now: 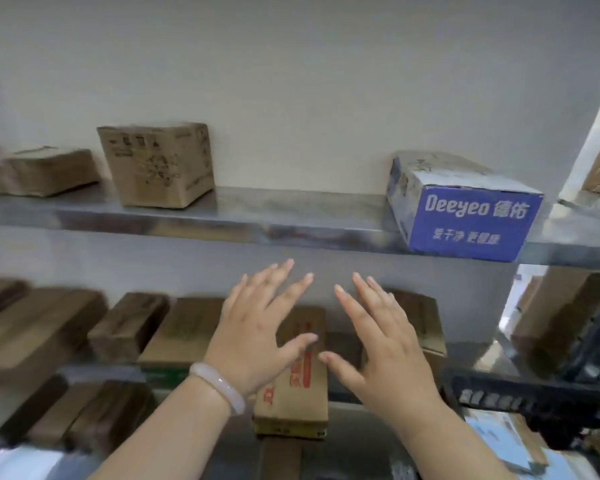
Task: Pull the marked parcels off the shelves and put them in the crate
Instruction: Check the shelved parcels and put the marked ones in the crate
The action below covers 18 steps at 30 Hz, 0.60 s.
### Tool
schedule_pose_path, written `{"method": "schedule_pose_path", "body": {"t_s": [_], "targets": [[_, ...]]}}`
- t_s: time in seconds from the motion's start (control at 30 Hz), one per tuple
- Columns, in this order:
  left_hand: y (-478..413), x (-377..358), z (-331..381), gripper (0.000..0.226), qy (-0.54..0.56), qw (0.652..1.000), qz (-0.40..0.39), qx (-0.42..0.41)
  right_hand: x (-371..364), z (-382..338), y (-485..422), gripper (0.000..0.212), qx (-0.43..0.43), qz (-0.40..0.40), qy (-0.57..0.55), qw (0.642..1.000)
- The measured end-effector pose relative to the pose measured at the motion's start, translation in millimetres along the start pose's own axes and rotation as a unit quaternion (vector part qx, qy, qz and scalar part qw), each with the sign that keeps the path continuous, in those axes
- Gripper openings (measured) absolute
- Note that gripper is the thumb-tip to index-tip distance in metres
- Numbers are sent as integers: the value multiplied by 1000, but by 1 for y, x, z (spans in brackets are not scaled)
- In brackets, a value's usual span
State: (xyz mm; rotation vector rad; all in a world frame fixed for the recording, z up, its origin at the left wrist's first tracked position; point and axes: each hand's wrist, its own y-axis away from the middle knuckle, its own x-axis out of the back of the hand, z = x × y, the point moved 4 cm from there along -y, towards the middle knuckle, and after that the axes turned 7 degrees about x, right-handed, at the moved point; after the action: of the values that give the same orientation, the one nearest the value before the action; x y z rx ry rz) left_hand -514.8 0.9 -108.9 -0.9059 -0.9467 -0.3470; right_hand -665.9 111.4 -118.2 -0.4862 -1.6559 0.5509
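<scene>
Forearms fill the bottom of frame. Left hand (257, 327), with a pale bracelet (219, 386) at the wrist, and right hand (381, 348) are both spread wide, fingers straight, holding nothing. A red-print carton (291, 386) lies between them at lower centre, end-on and overhanging the lower shelf (97, 370). It is likely the target, but any mark is lost to blur, and contact can't be confirmed. To do this well, the person should clamp one palm on each long side, draw it straight out, and keep it level so the neighbouring cartons stay put. The blue Deeyeo box (465, 216) overhangs the upper shelf (291, 209) at right, so the lift must avoid clipping it. No crate is identifiable.
</scene>
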Motion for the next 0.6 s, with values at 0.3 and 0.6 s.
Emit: {"method": "schedule_pose_path", "body": {"t_s": [0.3, 0.6], "targets": [[113, 32, -131, 75, -148, 969, -78, 180, -113, -97, -22, 93, 73, -167, -49, 982], [195, 116, -278, 75, -212, 931, -58, 291, -191, -244, -91, 94, 131, -182, -109, 968]]}}
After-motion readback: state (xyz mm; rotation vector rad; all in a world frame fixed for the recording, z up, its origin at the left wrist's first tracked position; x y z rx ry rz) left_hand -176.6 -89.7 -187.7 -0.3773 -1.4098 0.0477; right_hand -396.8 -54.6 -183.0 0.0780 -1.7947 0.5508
